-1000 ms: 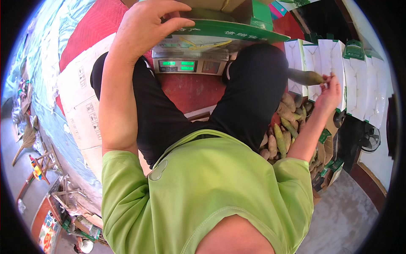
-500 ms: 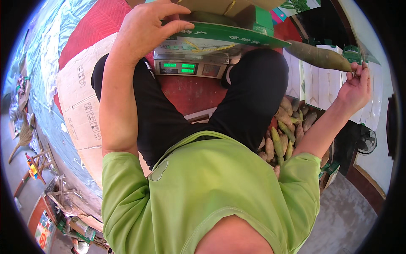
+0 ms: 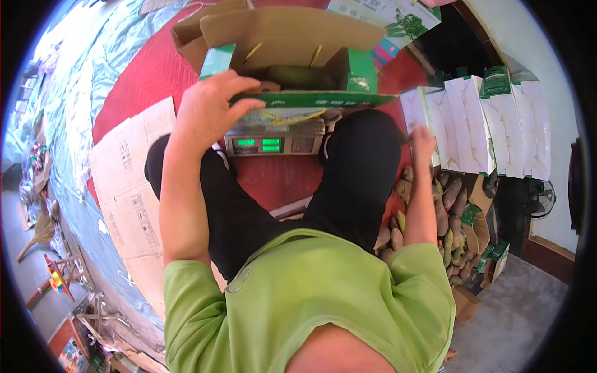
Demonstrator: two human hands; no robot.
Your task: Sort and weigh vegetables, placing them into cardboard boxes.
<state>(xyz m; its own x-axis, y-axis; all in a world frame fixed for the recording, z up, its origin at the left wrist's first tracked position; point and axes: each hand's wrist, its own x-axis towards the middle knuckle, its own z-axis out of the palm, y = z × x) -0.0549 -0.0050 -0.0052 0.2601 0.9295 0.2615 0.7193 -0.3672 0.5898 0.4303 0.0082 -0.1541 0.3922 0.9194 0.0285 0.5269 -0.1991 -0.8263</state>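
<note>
My left hand (image 3: 214,105) grips the green front flap of an open cardboard carton (image 3: 292,34) that stands on a digital scale (image 3: 273,142) with green digits. A long green fruit (image 3: 301,76) lies inside the carton. My right hand (image 3: 423,140) hangs to the right of my black-trousered knee with its fingers apart and nothing in it. It is just above a pile of elongated green-brown fruits (image 3: 444,211) on the floor.
Several flat white-and-green cartons (image 3: 491,124) lean in a row at the right. A small fan (image 3: 541,199) stands by the wall. A flattened cardboard sheet (image 3: 134,186) lies at my left on a red mat (image 3: 273,180).
My right hand had lifted a long fruit from the pile up to the right. Now that hand is empty and low by the pile, and a fruit lies in the carton.
</note>
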